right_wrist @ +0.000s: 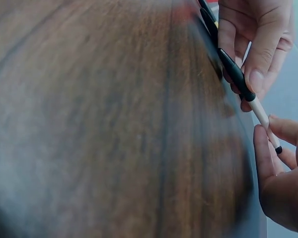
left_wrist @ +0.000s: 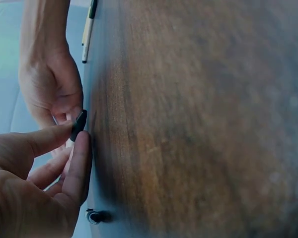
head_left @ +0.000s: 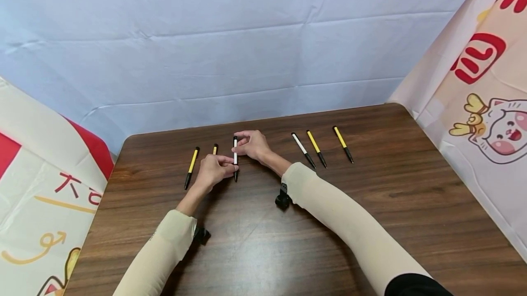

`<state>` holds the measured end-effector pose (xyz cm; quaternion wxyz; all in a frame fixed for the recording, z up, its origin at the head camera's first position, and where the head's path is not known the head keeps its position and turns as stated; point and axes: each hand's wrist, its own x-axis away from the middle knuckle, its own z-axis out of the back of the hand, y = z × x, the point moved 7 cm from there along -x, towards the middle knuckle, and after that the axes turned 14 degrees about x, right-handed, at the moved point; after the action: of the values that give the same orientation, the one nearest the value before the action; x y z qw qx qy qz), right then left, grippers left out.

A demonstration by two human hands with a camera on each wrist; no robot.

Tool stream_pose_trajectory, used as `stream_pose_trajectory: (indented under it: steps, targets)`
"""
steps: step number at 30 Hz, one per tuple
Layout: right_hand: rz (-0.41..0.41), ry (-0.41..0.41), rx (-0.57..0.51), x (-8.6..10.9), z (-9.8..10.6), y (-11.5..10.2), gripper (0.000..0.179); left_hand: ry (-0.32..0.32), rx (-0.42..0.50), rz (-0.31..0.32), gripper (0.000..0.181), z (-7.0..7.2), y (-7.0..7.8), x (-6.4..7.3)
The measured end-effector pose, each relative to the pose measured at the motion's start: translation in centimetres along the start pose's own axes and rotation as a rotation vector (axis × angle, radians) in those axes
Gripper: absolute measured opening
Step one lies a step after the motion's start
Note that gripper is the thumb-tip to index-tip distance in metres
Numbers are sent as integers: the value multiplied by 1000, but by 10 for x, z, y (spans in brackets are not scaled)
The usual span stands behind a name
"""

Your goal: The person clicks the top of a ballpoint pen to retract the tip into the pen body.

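Broadly, a creased pale backdrop hangs beyond the held white pen, and below that pen spreads a dark wood-grain table. Well apart from the pen on either side are printed cloths — the left cloth with red and yellow shapes, the right cloth with red characters and a cartoon figure. Cream sleeves reach toward the pen from the near side, a left sleeve and a right sleeve. The left hand is at the pen's near end, thumb and fingers drawn together in a pinch on its black section. The right hand is at the far end, likewise drawn in, pinching the white barrel just short of the black end. Nearer the person than the pen, a left camera and a right camera sit at the cuffs. Left of the pen lie an outer yellow pen and, closer, a yellow pen partly hidden by the left hand. Right of it lie a second white pen, a yellow pen just beside that and — farthest off — a lone yellow pen.
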<state>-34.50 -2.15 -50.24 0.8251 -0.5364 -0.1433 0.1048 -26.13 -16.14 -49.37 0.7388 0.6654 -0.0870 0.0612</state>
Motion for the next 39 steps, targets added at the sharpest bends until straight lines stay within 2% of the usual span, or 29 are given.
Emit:
stream_pose_trajectory:
  steps: [6,11,14,17,24,33,39]
  targets:
    - [28,68,226,0,3,-1,53,17,-42,2,17,0,0,0]
    - [30,53,197,-1,1,0,52,35,-115,-7,14,0,-1,-1]
    - [39,53,247,-2,1,-1,51,43,-148,-16,13,0,-1,-1]
    - [53,63,354,-2,1,-3,50,43,-168,-26,13,0,0,-1]
    - [69,62,403,-1,1,-5,50,53,-265,-63,14,0,4,-1]
    - [79,60,462,0,0,-8,50,54,-293,-50,16,0,4,0]
    - [84,51,479,-1,-1,-10,48,45,-298,-79,16,0,5,0]
